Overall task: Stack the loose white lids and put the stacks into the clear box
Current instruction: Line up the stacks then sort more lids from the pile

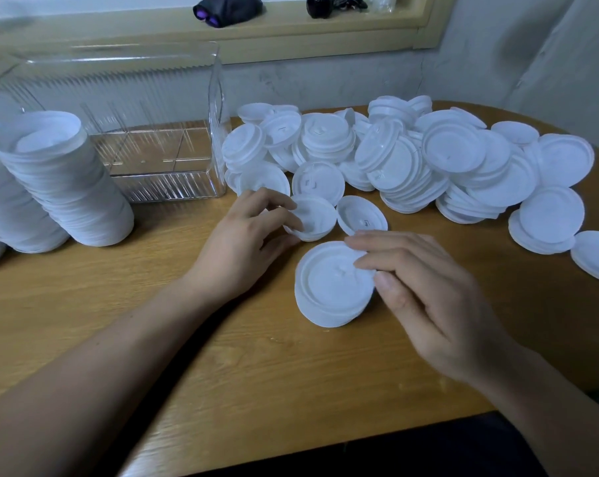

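Observation:
My left hand (248, 235) pinches the rim of a small stack of upturned white lids (313, 218) near the table's middle. Just in front of it, my right hand (422, 290) holds the right edge of a short stack of lids (329, 287) lying flat on the wood. One single lid (360, 213) lies upturned between the two. A big loose heap of white lids (411, 160) spreads across the back right. The clear box (146, 132) stands at the back left with its top open, and I see no lids inside it.
Two tall leaning stacks of lids (64, 187) stand on the wooden table (222, 373) at the far left, in front of the box. A window sill with dark objects (227, 8) runs along the back wall. The table's curved front edge is close to me.

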`<action>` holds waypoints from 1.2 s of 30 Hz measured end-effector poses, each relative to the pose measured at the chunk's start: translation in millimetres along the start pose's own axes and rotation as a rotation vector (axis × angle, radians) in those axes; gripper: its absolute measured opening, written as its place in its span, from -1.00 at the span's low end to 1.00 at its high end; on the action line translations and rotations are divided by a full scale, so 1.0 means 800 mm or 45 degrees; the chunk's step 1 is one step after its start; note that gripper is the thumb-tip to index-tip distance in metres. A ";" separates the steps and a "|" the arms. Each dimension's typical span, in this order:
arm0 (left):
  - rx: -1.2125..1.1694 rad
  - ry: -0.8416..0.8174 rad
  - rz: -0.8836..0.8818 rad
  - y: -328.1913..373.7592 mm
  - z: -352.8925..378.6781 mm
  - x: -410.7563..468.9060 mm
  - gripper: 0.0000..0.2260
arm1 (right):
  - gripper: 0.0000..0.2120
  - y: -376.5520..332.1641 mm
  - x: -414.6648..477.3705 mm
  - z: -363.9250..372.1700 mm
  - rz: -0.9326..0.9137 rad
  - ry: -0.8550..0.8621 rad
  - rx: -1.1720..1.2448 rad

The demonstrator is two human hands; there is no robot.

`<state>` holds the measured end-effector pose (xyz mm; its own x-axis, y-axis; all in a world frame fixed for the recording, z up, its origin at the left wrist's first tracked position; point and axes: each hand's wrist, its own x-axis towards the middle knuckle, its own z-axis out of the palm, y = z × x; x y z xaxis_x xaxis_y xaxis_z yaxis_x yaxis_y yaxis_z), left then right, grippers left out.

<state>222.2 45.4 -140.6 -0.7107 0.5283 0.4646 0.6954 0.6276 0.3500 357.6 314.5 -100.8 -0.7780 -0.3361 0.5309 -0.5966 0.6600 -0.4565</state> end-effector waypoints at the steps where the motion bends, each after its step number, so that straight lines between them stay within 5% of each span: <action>1: -0.005 0.018 0.002 0.000 -0.002 0.000 -0.85 | -0.74 0.005 -0.001 0.000 0.022 0.018 0.020; 14: -0.122 0.190 0.079 0.042 -0.074 -0.012 -0.88 | -0.71 0.042 0.003 0.012 0.245 0.089 -0.156; 23: -0.292 -0.049 0.230 0.092 -0.080 -0.026 -0.90 | -0.60 0.072 0.014 0.022 0.256 -0.206 -0.275; 29: -0.228 -0.278 0.310 0.096 -0.075 -0.031 -0.97 | -0.74 0.082 0.010 0.024 0.267 -0.190 -0.345; 36: -0.240 -0.350 0.293 0.096 -0.069 -0.030 -0.81 | -0.92 0.079 0.009 0.020 0.247 -0.123 -0.357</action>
<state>298.7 49.3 -80.2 -0.5182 0.7921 0.3225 0.8291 0.3727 0.4168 311.4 342.9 -137.6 -0.8946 -0.2398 0.3771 -0.3692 0.8721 -0.3212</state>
